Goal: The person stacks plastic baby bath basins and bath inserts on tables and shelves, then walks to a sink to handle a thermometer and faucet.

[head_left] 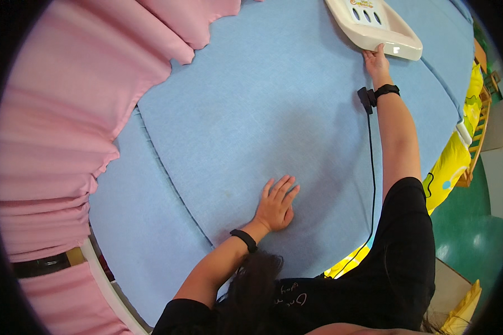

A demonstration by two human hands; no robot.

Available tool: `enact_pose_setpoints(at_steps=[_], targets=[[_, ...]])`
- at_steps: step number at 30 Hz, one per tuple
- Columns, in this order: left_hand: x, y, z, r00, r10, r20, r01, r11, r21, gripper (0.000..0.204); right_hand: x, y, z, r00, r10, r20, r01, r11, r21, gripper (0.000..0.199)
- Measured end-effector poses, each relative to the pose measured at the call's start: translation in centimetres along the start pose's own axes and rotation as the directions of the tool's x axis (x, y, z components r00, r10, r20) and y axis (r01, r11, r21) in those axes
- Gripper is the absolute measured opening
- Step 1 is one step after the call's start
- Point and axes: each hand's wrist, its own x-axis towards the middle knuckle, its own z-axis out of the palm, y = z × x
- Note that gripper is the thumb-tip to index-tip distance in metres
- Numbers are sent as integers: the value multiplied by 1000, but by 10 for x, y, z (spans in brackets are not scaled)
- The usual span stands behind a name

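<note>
My left hand (276, 207) rests on the blue padded mat (251, 134) with its fingers stretched out and holds nothing. Far out to the right, my right hand (376, 62) grips the near end of a cream plastic tray (369, 42), thumb against its outer wall and the other fingers at its lower edge. The tray has a raised rim, rounded corners and three oval slots below a printed picture. Its far end runs out of the view at the top. Both wrists wear black bands; a small black device (367, 100) with a cable sits by the right one.
Gathered pink fabric (67, 123) borders the mat on the left. A black cable (373, 178) hangs from the right wrist toward my body. Yellow patterned cloth (448, 173) and a wooden slatted frame (479, 139) stand beyond the right edge, above a green floor (464, 229).
</note>
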Motion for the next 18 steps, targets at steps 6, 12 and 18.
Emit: enact_pose_setpoints(at_steps=[6, 12, 18], targets=[[2, 2, 1, 999, 15, -34, -14, 1000, 7, 52, -52, -20, -3, 999, 11, 33, -13, 999, 45, 56], [0, 2, 10, 996, 41, -79, -40, 999, 23, 50, -140, -70, -4, 991, -2, -133, -7, 998, -62, 52], [-11, -2, 5, 986, 25, -167, -21, 999, 25, 48, -294, -123, -25, 998, 58, -14, -56, 992, 113, 51]])
